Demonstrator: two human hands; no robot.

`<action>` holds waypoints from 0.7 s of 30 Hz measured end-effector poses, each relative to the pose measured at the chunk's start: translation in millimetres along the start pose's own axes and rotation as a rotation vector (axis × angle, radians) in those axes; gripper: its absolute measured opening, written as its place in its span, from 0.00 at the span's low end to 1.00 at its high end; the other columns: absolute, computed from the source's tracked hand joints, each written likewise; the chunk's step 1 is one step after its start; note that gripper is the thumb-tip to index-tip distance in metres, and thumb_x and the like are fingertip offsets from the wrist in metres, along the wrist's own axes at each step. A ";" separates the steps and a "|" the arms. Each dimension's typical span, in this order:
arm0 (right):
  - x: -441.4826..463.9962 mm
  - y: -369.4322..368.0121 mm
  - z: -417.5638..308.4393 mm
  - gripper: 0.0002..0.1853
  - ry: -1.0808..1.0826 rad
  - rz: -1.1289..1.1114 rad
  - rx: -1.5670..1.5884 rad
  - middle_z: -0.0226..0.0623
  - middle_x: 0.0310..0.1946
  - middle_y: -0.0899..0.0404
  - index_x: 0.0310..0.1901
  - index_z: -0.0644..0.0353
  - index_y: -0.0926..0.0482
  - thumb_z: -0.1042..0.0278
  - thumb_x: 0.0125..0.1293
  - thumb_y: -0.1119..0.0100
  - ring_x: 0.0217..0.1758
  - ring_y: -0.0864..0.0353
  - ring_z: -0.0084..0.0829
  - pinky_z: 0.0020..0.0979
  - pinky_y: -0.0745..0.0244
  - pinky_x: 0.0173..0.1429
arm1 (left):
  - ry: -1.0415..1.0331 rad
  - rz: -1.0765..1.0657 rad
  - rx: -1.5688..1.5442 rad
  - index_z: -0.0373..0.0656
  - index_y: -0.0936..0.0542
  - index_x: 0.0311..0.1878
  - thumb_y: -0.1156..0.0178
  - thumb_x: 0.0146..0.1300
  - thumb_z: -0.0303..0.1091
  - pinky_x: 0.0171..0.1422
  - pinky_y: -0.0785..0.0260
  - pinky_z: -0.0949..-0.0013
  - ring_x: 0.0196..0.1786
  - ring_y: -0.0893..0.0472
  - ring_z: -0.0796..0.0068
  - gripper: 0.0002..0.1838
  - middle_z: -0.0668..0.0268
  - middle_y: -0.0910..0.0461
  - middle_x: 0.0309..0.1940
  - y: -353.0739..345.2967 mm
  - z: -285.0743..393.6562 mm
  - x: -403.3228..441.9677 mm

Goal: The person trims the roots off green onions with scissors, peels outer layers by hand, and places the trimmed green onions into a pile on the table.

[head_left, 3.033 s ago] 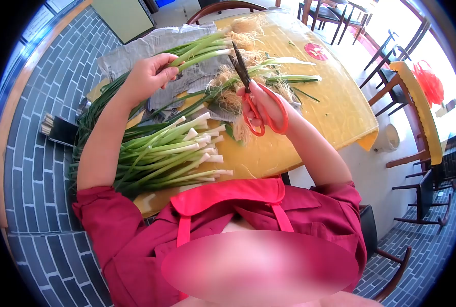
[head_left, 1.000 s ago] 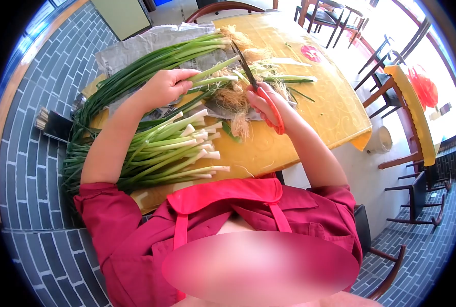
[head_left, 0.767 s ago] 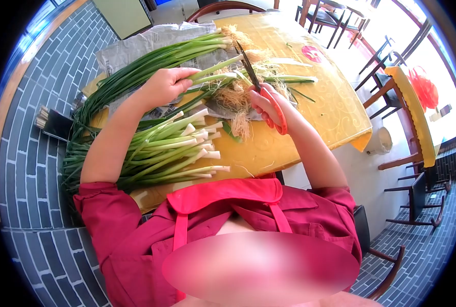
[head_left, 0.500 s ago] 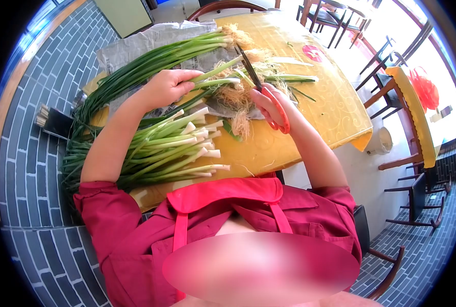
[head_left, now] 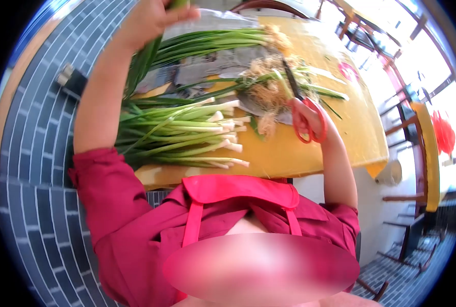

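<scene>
My left hand (head_left: 148, 23), slightly blurred, is raised at the upper left, closed around a green onion (head_left: 145, 66) whose long leaves hang below it. My right hand (head_left: 305, 116) grips scissors (head_left: 291, 79) by their red handles, the dark blades pointing up beside a heap of stringy roots (head_left: 266, 94). Nearest me lies a pile of green onions (head_left: 187, 135) with clean white ends and no roots. Farther back, a bundle of green onions (head_left: 212, 42) still carries its roots (head_left: 276, 38).
Newspaper (head_left: 207, 66) lies under the onions on a yellow tablecloth (head_left: 340, 138). A dark container of sticks (head_left: 73, 83) stands at the left by the grey brick wall (head_left: 38, 148). Chairs, another table with a yellow cloth (head_left: 423, 153) and a red plastic bag (head_left: 443, 132) are at the right.
My left hand has lifted up and left with the green onion, away from the scissors. My right hand still holds the scissors near the roots. The whole view has shifted somewhat.
</scene>
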State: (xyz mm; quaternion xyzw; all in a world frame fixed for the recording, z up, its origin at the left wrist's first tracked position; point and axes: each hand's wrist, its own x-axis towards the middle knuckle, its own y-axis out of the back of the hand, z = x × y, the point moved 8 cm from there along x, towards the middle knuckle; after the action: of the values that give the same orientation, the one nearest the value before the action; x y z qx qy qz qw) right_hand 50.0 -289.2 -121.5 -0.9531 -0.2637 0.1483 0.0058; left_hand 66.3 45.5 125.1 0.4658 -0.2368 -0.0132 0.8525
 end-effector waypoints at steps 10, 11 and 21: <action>-8.2 -4.9 0.7 0.18 0.112 -0.092 0.129 0.26 0.14 0.38 0.51 0.67 0.30 0.58 0.73 0.54 0.13 0.43 0.17 0.21 0.47 0.17 | -0.397 0.839 0.136 0.34 0.26 0.49 0.40 0.65 0.40 0.21 0.43 0.83 0.20 0.36 0.89 0.18 0.76 0.34 0.23 234.3 164.8 -77.9; -7.9 -3.0 2.0 0.18 0.117 -0.096 0.130 0.26 0.14 0.38 0.51 0.67 0.30 0.58 0.73 0.54 0.13 0.43 0.17 0.21 0.47 0.17 | -0.512 0.919 0.218 0.36 0.25 0.49 0.41 0.66 0.40 0.23 0.43 0.83 0.21 0.36 0.89 0.18 0.77 0.34 0.23 238.9 178.9 -92.2; -18.5 -10.8 -9.0 0.19 0.190 -0.135 0.026 0.26 0.14 0.37 0.51 0.66 0.29 0.57 0.72 0.52 0.14 0.43 0.16 0.20 0.48 0.18 | 0.015 0.213 0.443 0.43 0.24 0.53 0.41 0.66 0.42 0.39 0.37 0.75 0.34 0.29 0.80 0.17 0.71 0.27 0.34 118.6 114.2 -108.8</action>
State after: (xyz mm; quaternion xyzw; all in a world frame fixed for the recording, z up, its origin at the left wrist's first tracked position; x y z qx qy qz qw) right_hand 32.0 -288.6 -106.8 -0.9428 -0.3236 0.0602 0.0531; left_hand -101.2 49.1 229.3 0.6140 -0.2753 0.1326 0.7278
